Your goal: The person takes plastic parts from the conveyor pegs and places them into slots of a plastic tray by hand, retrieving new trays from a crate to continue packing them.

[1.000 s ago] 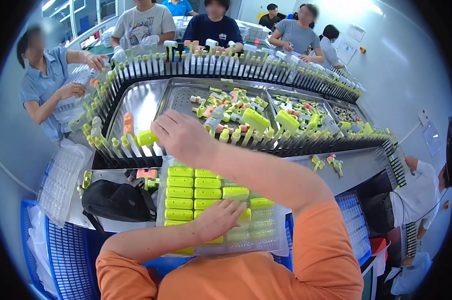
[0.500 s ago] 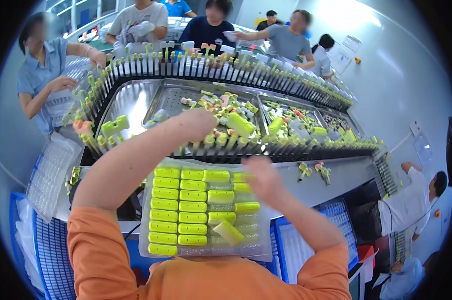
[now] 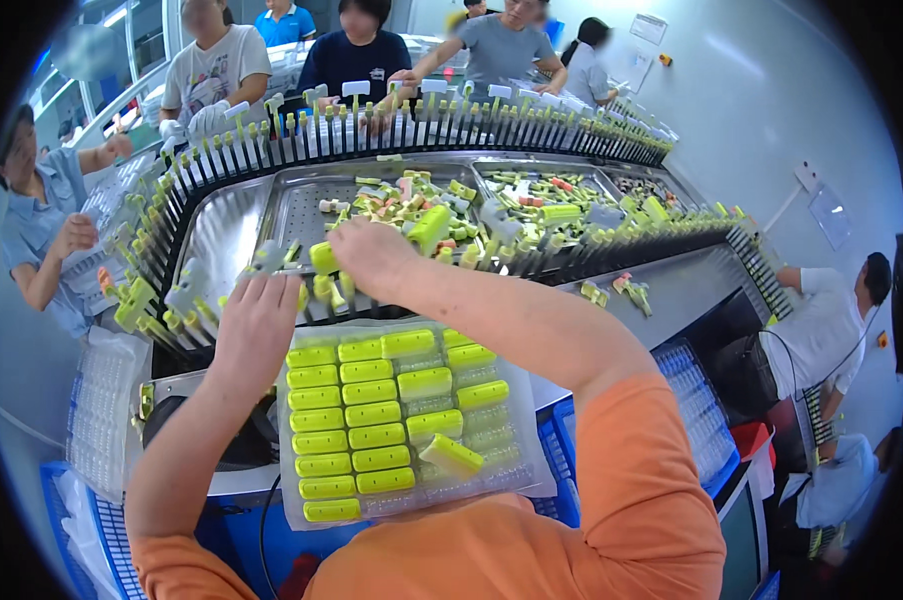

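Note:
My right hand [image 3: 373, 255] reaches over the near row of upright pegs, its fingers closed on a yellow-green plastic block [image 3: 323, 259]. To its left, my left hand [image 3: 258, 325] is at the same row, fingers pressed together just below a pale grey piece [image 3: 264, 257]; what they hold is hidden. Before me a clear plastic tray [image 3: 496, 462] carries columns of yellow-green blocks, with bare pockets at its right side. One block [image 3: 452, 457] lies tilted across the pockets. Another yellow-green block [image 3: 429, 230] stands on the pegs right of my right hand.
Beyond the pegs, a metal tray [image 3: 301, 215] holds heaped yellow-green, white and pink parts. A curved far peg row [image 3: 411, 130] encloses it. Loose parts [image 3: 629, 291] lie on the bench at right. Blue crates [image 3: 706, 410] flank me. Several people work around the line.
My right hand has swung left from above the tray to the peg row. My left hand has drawn back left and nearer. The view has shifted slightly.

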A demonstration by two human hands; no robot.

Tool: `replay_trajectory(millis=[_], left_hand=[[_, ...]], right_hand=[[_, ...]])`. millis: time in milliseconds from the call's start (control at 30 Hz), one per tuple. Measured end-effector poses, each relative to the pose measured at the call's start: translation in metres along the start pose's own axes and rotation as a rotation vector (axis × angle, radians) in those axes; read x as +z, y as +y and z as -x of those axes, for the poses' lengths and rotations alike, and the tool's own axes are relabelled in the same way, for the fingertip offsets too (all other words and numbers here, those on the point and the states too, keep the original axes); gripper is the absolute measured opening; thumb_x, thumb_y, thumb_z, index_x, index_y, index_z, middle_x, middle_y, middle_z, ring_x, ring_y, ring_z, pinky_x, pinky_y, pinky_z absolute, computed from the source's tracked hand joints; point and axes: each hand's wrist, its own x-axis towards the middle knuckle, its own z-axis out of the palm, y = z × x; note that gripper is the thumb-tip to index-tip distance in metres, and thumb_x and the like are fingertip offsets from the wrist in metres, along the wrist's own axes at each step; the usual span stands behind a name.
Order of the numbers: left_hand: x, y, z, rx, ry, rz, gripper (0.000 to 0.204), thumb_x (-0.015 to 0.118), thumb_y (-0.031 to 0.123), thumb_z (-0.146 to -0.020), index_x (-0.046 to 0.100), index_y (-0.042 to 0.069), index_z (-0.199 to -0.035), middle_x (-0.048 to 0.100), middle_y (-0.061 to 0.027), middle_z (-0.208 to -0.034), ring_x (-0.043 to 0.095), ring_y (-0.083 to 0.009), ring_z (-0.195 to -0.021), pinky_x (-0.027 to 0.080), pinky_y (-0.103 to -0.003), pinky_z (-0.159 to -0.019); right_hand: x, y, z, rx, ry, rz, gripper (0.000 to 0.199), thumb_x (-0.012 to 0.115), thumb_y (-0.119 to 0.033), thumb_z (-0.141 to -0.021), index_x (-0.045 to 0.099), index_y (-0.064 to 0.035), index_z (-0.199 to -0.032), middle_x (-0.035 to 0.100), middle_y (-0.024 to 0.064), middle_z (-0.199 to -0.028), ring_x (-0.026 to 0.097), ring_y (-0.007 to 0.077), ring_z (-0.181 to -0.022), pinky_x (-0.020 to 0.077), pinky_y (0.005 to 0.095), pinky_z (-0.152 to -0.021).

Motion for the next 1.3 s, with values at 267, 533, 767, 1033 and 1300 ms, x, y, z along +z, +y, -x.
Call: replay_trajectory(millis=[267, 533, 767, 1033, 1300], left_hand=[[-0.033, 0.104, 0.06, 0.043, -0.251, 0.981, 0.043, 0.075, 0.014, -0.071, 0.06, 0.004, -0.11, 0.062, -0.0126, -0.101, 0.062, -0.03, -0.09, 0.053, -0.039, -0.076], [-0.002, 0.174, 0.072, 0.489, -0.12, 0.813, 0.033, 0.058, 0.02, -0.082, 0.058, 0.005, -0.112, 0.053, -0.0043, -0.087, 0.057, -0.0186, -0.079, 0.048, -0.029, -0.061], [0.001, 0.139, 0.021, 0.492, -0.035, 0.755, 0.047, 0.062, 0.022, -0.077, 0.055, 0.005, -0.12, 0.054, -0.0082, -0.096, 0.057, -0.0237, -0.09, 0.05, -0.035, -0.07], [0.052, 0.058, -0.133, 0.042, -0.196, 0.385, 0.045, 0.06, 0.004, -0.076, 0.058, 0.015, -0.12, 0.045, -0.0167, -0.134, 0.057, -0.0315, -0.112, 0.05, -0.043, -0.086], [0.063, 0.028, -0.085, 0.046, -0.318, 0.356, 0.027, 0.064, 0.011, -0.076, 0.061, 0.009, -0.103, 0.062, -0.0141, -0.102, 0.065, -0.0303, -0.09, 0.053, -0.041, -0.068]], right_hand=[[-0.08, -0.017, 0.077, 0.011, 0.146, -0.318, 0.038, 0.067, -0.012, -0.079, 0.058, -0.0059, -0.115, 0.056, 0.0131, -0.109, 0.056, 0.0323, -0.102, 0.048, 0.0403, -0.087], [-0.091, -0.065, 0.277, 0.238, -0.432, -0.363, 0.052, 0.071, -0.024, -0.079, 0.055, -0.0065, -0.126, 0.058, 0.013, -0.109, 0.057, 0.0334, -0.099, 0.049, 0.0403, -0.084], [-0.1, -0.034, 0.26, 0.264, -0.393, -0.383, 0.053, 0.073, -0.027, -0.078, 0.057, -0.0068, -0.124, 0.061, 0.0148, -0.11, 0.058, 0.0343, -0.1, 0.0484, 0.0423, -0.086], [-0.094, 0.186, 0.177, 0.822, 0.182, 0.109, 0.047, 0.064, -0.021, -0.086, 0.053, -0.0058, -0.129, 0.058, 0.0187, -0.118, 0.056, 0.0369, -0.109, 0.045, 0.0451, -0.094], [-0.094, 0.244, 0.188, 0.56, -0.301, 0.033, 0.051, 0.069, -0.037, -0.08, 0.064, -0.003, -0.117, 0.05, 0.0202, -0.126, 0.049, 0.0347, -0.118, 0.0394, 0.039, -0.101]])
